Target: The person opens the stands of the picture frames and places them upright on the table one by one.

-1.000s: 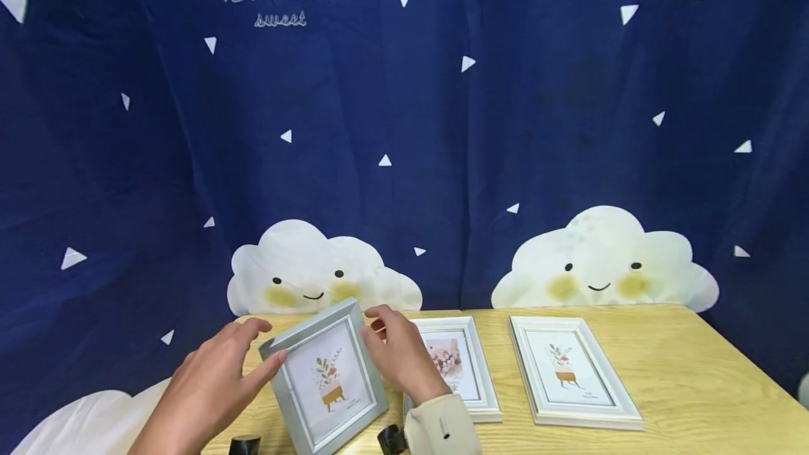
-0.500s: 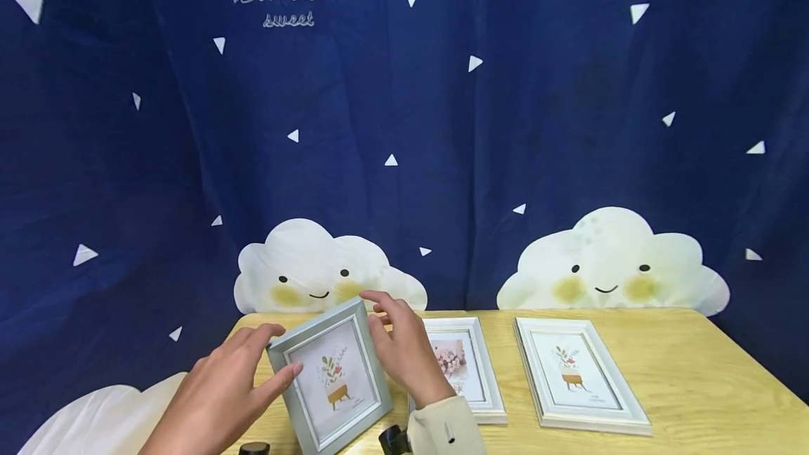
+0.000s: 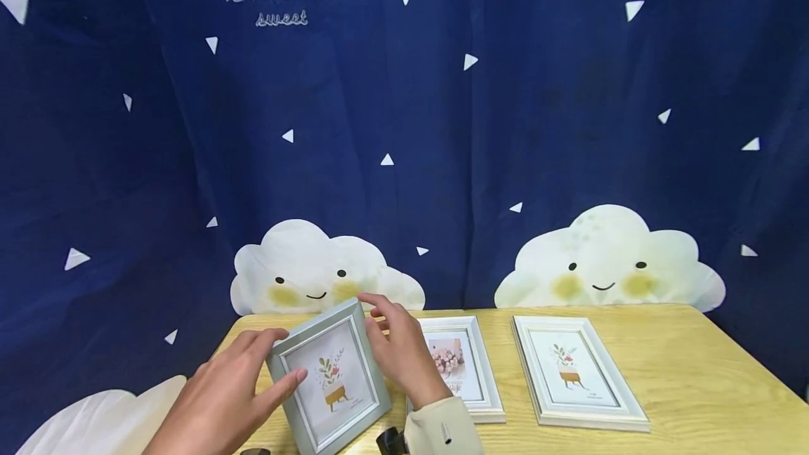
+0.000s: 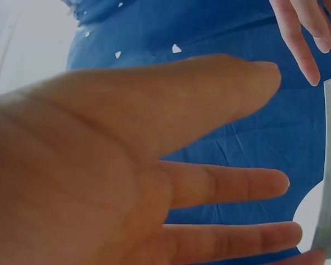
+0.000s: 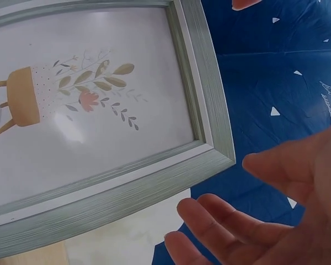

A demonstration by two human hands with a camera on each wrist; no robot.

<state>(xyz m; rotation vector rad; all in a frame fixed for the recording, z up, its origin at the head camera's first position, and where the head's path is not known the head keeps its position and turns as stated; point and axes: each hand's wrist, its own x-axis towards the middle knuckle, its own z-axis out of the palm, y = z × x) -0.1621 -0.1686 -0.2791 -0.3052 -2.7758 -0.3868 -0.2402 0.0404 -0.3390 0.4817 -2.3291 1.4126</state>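
A grey-green picture frame point(image 3: 335, 388) with a potted-plant print stands tilted at the table's left side. At its upper left corner is my left hand point(image 3: 230, 388), fingers extended, thumb passing in front of the frame's left side. The left wrist view shows this hand's fingers straight and spread, with the frame's edge point(image 4: 330, 165) at the far right. My right hand point(image 3: 404, 353) is at the upper right corner, its index fingertip close to the top. In the right wrist view, a small gap separates its thumb point(image 5: 281, 165) from the frame's corner, and its fingers are loosely bent.
A white picture frame with pink flowers point(image 3: 450, 364) lies flat, partly behind my right hand. Farther right lies another white frame with a plant print point(image 3: 584, 374). The wooden table point(image 3: 708, 385) meets a dark blue curtain point(image 3: 430, 125) with clouds.
My right index finger has straightened and risen to the frame's top corner. The left thumb has shifted slightly right across the frame's front. The frame keeps nearly the same tilt.
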